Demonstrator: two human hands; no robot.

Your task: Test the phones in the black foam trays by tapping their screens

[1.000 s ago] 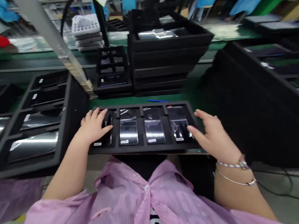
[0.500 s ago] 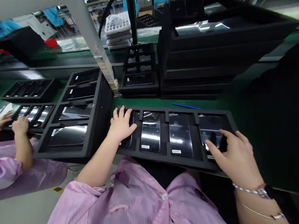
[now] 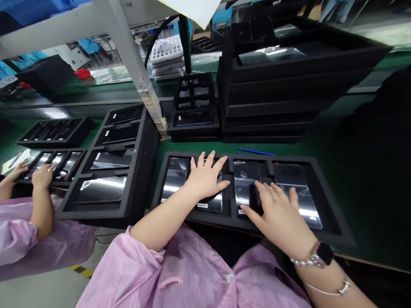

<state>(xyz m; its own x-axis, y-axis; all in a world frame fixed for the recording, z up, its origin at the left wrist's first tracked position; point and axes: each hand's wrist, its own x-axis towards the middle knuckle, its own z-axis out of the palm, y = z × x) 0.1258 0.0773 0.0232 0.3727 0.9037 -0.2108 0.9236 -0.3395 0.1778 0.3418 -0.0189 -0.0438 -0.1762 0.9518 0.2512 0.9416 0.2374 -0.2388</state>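
Far to the left of the front tray [image 3: 328, 216], a co-worker's hands [image 3: 43, 175] rest on another small tray of phones. Nearer, just left of the front tray, lies a side tray [image 3: 138, 167] with its own glossy phones. A grey post [image 3: 128, 48] rises behind the front tray's left corner.

In the front tray's leftmost slot lies the first phone [image 3: 175, 180], uncovered. The left hand [image 3: 205, 180] comes in from the tray's near edge on a bare, straight forearm. It lies palm down on the second phone [image 3: 213, 203], fingers spread flat and thumb out to the right. It presses rather than clasps and has hold of nothing.

The third phone [image 3: 242, 176] sits in the next slot. The right hand [image 3: 279, 214] lies flat across the divider between that slot and the last one. Its fingers are stretched out and loosely apart, the forefinger on the third phone's lower end. It grips nothing. A watch [image 3: 324, 253] sits on its wrist. The fourth phone [image 3: 297, 189] shows beyond its fingertips.

Just behind the front tray lies a blue pen [image 3: 257, 152]. Farther behind stands a stack of trays [image 3: 285, 84].
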